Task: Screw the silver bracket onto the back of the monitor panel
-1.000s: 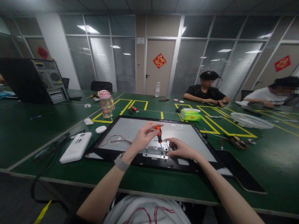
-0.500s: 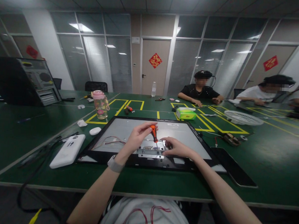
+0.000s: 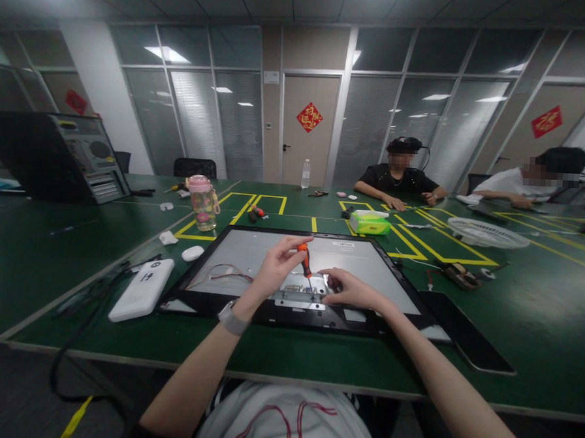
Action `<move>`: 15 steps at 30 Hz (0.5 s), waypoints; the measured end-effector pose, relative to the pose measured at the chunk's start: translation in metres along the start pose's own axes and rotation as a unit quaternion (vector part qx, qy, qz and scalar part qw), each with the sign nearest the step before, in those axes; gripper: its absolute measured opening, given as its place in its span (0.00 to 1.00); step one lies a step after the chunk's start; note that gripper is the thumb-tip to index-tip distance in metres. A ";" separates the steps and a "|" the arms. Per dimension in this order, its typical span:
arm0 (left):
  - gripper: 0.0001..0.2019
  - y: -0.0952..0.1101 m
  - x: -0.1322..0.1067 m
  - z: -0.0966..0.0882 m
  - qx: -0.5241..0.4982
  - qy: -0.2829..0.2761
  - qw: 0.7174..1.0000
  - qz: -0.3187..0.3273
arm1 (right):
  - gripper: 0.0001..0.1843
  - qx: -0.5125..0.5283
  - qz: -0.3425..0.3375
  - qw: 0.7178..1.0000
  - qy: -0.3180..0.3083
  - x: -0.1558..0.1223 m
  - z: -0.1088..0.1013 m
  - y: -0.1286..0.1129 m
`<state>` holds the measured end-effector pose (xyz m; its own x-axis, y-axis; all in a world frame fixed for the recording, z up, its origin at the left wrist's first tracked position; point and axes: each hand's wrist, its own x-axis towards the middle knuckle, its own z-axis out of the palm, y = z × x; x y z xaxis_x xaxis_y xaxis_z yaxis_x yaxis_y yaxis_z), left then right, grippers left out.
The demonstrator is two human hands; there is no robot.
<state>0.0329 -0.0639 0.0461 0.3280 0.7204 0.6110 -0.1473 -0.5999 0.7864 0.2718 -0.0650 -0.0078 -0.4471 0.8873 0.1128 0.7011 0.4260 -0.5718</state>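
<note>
A screwdriver with an orange and black handle stands slightly tilted, its top held in the fingers of my left hand. Its thin shaft reaches down to a silver metal bracket with ports along it. That bracket sits near the front edge of a display panel, which lies flat with its grey back up and a black frame around it. Thumb and curled fingers of my right hand grip the bracket's right end; the fingertips are partly hidden. Thin wires run across the panel on the left.
Left of the panel lie a white power bank and a white case. A pink-lidded bottle stands behind them. On the right are a black phone and a green tissue pack. Two people sit across the table.
The whole view has shifted slightly, so the scene sits a little further right. Both hands and the screwdriver hold nearly the same place over the bracket.
</note>
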 end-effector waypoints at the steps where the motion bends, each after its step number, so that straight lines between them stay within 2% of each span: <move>1: 0.15 -0.001 0.000 -0.001 -0.009 -0.015 1.000 -0.003 | 0.39 -0.001 0.008 1.000 -0.003 -0.002 -0.004 -0.002; 4: 0.16 -0.003 0.000 -0.004 -0.047 -0.044 0.998 -0.019 | 0.42 -0.007 0.071 0.997 -0.001 -0.015 -0.021 -0.004; 5: 0.17 -0.003 0.000 -0.005 -0.057 -0.047 0.997 -0.027 | 0.40 -0.024 0.079 0.996 0.039 -0.024 -0.028 -0.003; 7: 0.18 -0.003 0.000 -0.005 -0.070 -0.045 0.996 -0.040 | 0.34 -0.080 0.083 0.978 0.171 -0.051 -0.039 0.006; 9: 0.19 -0.002 0.000 -0.005 -0.080 -0.043 0.995 -0.051 | 0.31 -0.146 0.139 0.932 0.301 -0.089 -0.048 0.024; 10: 0.19 -0.002 0.001 -0.004 -0.084 -0.042 0.994 -0.055 | 0.32 -0.177 0.191 0.899 0.351 -0.111 -0.051 0.036; 11: 0.19 -0.001 0.001 -0.003 -0.086 -0.042 0.994 -0.058 | 0.34 -0.202 0.251 0.870 0.373 -0.134 -0.053 0.049; 13: 0.18 0.000 0.001 -0.003 -0.087 -0.041 0.993 -0.062 | 0.41 -0.207 0.349 0.846 0.347 -0.175 -0.056 0.077; 15: 0.18 0.001 0.002 -0.003 -0.095 -0.038 0.993 -0.066 | 0.48 -0.154 0.381 0.861 0.300 -0.206 -0.057 0.099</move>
<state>0.0307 -0.0620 0.0483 0.4237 0.7558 0.4992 -0.2690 -0.4213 0.8661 0.4652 -0.1958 -0.0415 0.5108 0.8221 0.2514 0.8189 -0.3764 -0.4332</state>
